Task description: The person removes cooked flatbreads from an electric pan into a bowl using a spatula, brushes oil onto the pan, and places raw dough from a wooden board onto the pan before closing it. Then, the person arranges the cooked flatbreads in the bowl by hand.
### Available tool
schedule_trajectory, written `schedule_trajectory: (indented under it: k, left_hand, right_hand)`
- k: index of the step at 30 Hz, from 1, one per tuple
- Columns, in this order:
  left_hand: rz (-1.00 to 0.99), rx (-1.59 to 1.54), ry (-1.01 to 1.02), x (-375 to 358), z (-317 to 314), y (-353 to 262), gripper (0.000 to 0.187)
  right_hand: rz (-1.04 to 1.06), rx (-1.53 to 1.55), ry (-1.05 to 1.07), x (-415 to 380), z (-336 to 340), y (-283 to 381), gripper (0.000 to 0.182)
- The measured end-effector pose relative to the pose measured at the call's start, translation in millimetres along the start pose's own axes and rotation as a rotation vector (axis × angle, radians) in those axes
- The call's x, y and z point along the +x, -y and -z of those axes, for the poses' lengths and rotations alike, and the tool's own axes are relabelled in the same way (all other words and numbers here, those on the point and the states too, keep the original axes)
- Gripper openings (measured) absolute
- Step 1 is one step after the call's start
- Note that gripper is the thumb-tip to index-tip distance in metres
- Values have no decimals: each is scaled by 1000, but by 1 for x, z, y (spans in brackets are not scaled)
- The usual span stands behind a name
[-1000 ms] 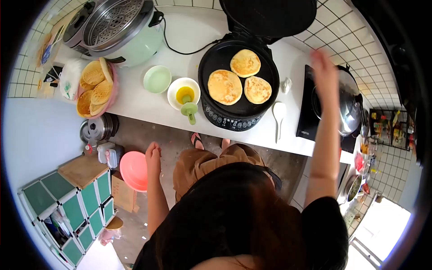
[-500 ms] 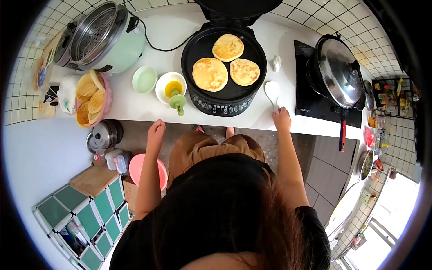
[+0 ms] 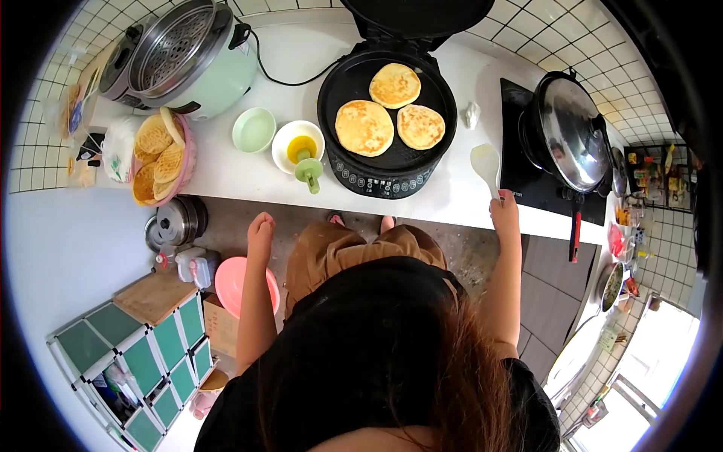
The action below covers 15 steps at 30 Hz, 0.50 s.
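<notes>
**Spatula held by the handle end; grip and knock risks**

Left hand point(image 3: 261, 227), centre-left of frame, off the counter point(image 3: 444, 207): fingers curled together; can't tell if anything's inside. Right hand point(image 3: 506, 215), right of centre: fingers pinching the handle end of the white spatula point(image 3: 486, 163). Can't tell if its blade touches the counter. End grip means it could twist or drop under load.

Pan handle point(image 3: 575, 233), right side, pokes past the counter edge; a bump could swing the lidded pan point(image 3: 568, 139). Green brush point(image 3: 309, 175) leans out of the oil bowl point(image 3: 279, 147); a snag could tip it.

Three flatbreads point(image 3: 364, 128) sit close together on the griddle point(image 3: 340, 94), top centre. A hard push could fold one or ride it onto another. Wrist burn if the rim's hot.

Writing: hob point(image 3: 523, 177) brand partly hidden, ends "ron". Griddle panel point(image 3: 380, 186) marks too small to read.
</notes>
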State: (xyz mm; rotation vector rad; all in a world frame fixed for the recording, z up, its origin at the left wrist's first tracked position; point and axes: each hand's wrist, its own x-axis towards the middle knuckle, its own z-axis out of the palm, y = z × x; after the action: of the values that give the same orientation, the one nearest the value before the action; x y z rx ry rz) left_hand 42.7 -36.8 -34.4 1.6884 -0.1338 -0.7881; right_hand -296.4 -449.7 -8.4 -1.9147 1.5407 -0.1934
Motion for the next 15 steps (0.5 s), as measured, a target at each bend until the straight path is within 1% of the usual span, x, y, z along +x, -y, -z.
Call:
schedule_trajectory:
  k: [1,5,9,10,13,15]
  left_hand:
    - [-4,-7,-1,-1,2,2,10]
    - [-10,-32,-3,-3,7,5,10]
    - [-27,-27,-9,-4,9,7,11]
    - [-21,-27,-9,-4,9,7,11]
    - [7,-31,-15,-5,7,7,11]
    - [34,-38,-26,-5,6,6,11]
  right_hand:
    - [2,-5,13,-7,8,20,26]
    - [89,1,-17,-18,22,60,26]
    - [133,93,122,-26,20,89,27]
    - [152,93,164,-30,18,99,24]
    - [151,53,292,-32,-1,113,23]
    - [155,5,330,-28,-18,117,22]
